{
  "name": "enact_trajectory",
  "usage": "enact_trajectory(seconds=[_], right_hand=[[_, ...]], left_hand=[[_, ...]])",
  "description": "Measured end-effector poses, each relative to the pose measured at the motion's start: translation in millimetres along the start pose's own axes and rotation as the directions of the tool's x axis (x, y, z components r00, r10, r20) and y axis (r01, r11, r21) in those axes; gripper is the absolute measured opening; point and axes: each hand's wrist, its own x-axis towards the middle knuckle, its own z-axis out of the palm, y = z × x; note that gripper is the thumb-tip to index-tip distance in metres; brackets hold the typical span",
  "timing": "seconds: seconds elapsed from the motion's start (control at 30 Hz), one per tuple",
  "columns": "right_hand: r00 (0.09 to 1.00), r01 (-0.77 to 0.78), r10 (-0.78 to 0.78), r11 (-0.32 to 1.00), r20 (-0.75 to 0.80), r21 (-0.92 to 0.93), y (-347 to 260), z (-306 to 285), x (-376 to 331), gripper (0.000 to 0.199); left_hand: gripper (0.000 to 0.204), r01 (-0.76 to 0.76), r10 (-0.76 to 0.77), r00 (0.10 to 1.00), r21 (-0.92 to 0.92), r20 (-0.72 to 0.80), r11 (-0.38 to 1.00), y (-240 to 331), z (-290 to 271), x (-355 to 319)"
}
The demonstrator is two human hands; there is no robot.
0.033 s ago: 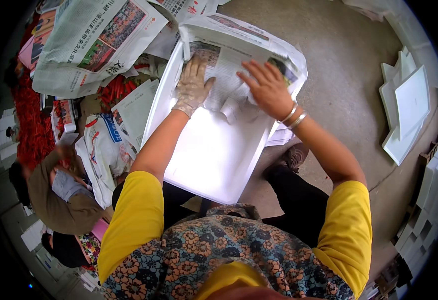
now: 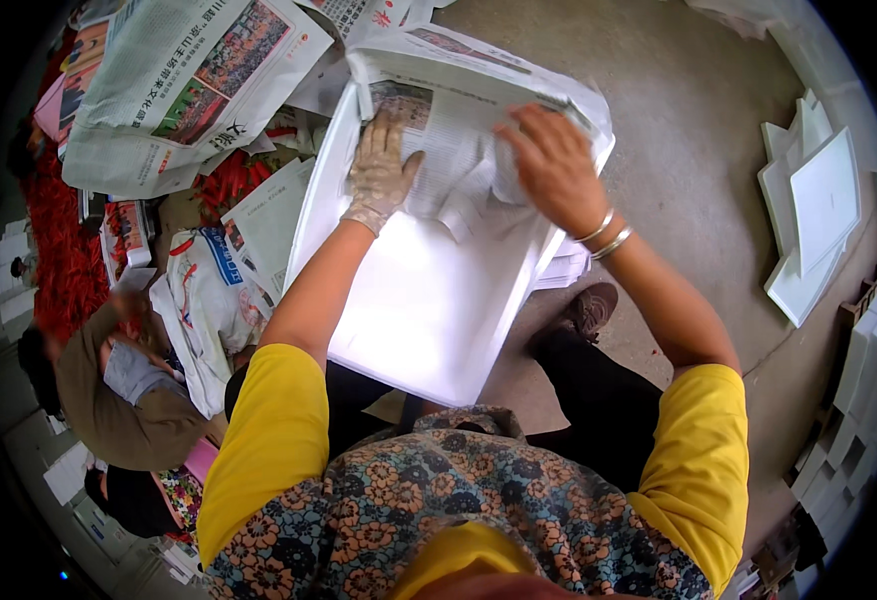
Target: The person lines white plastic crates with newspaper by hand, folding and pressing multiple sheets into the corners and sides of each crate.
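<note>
A white foam box [image 2: 408, 330] stands in front of me between my legs. A newspaper sheet [image 2: 458, 125] lines its far end, its edges folded up over the far rim and right wall. My left hand [image 2: 383, 170], in a thin see-through glove, lies flat on the paper at the far left, fingers stretched. My right hand [image 2: 555, 170], bare with two bangles at the wrist, is at the far right corner by the paper, fingers spread and slightly blurred. Whether it touches the paper I cannot tell. A crumpled fold of the sheet lies between my hands.
More newspaper sheets [image 2: 178, 110] lie at the far left, over red chili peppers [image 2: 68, 270]. A white plastic bag [image 2: 193, 310] and a person in brown [image 2: 108, 400] are on the left. White foam lids [image 2: 823, 210] lie on the floor at right; paper sheets [image 2: 563, 268] are beside the box.
My right hand has moved right, toward the box's right wall. My left hand stays flat on the newspaper; the box has shifted very slightly to the left.
</note>
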Motion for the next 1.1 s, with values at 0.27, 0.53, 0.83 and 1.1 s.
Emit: enact_trajectory(seconds=[0.27,0.53,0.83,1.1], right_hand=[[0.545,-0.828,0.456,0.425,0.704,0.365,-18,7,-33,0.123],[0.662,-0.712,0.393,0.594,0.638,0.373,-6,-21,7,0.090],[0.704,-0.639,0.368,0.702,0.607,0.315,72,24,-15,0.065],[0.655,-0.679,0.502,0.720,0.565,0.147,32,2,-18,0.053]], left_hand=[[0.068,0.125,-0.129,0.991,-0.106,-0.027,0.986,-32,17,-17],[0.059,0.088,-0.092,0.968,0.029,0.232,0.996,1,-53,12],[0.064,-0.045,-0.085,0.853,0.235,0.515,0.971,43,-55,-24],[0.055,-0.131,0.049,0.939,0.221,0.342,0.966,77,-139,42]])
